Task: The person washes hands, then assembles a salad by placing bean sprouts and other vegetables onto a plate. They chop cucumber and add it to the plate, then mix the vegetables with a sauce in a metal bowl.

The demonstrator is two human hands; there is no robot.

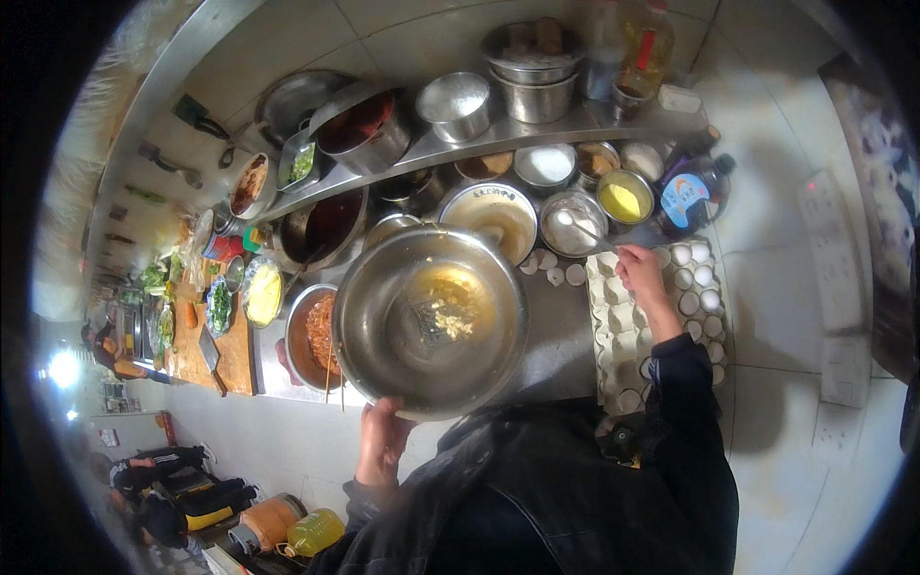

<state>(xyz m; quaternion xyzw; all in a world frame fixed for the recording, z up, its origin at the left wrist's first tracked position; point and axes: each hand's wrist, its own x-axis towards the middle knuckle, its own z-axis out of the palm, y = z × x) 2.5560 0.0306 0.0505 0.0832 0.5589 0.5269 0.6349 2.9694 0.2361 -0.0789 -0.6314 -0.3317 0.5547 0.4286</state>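
My left hand (381, 440) grips the near rim of a large stainless steel mixing bowl (374, 316). Inside that bowl lies a small heap of pale chopped bits, perhaps minced garlic (454, 325), in a little yellowish liquid. My right hand (645, 277) holds the handle of a metal spoon (595, 237), stretched out above the egg tray. The spoon's head, carrying something white, is over or in a small steel bowl (548, 241) of white powder or grains. Beside it are an enamel basin (530, 223) and a steel bowl of yellow powder (624, 200).
A cardboard egg tray (604, 327) holds eggs on its right side; broken eggshells (555, 276) lie nearby. A steel shelf (460, 151) with pots crosses behind. Leftward are a basin of reddish meat (316, 338), chopsticks (330, 374), and a knife (210, 359) on a wooden board (237, 374).
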